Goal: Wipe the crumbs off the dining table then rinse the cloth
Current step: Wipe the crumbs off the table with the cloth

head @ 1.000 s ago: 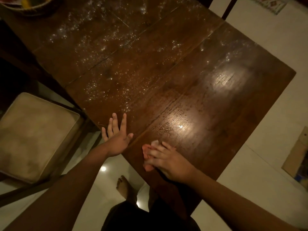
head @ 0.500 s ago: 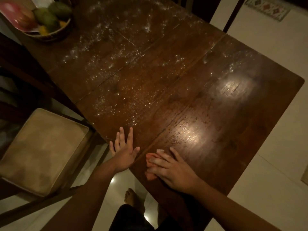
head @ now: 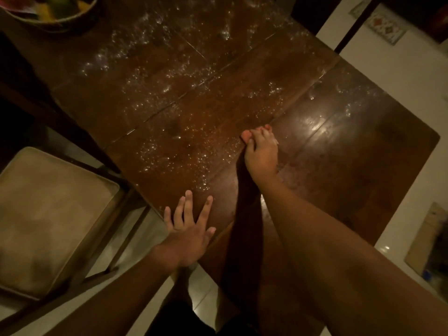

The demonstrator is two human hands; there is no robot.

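Mid-wipe at frame centre: your right hand (head: 262,155) holds the pink cloth (head: 245,135) down under bunched fingers beside the crumbs (head: 169,151). Your left hand (head: 188,230) lies flat, fingers spread, on the tabletop's (head: 351,166) near edge. Next, likely sweep the upper-left scatter; rinsing waits.

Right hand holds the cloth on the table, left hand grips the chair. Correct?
No. The left hand rests flat on the table edge, not on the chair; the head view shows it. The right hand does hold the cloth on the table.
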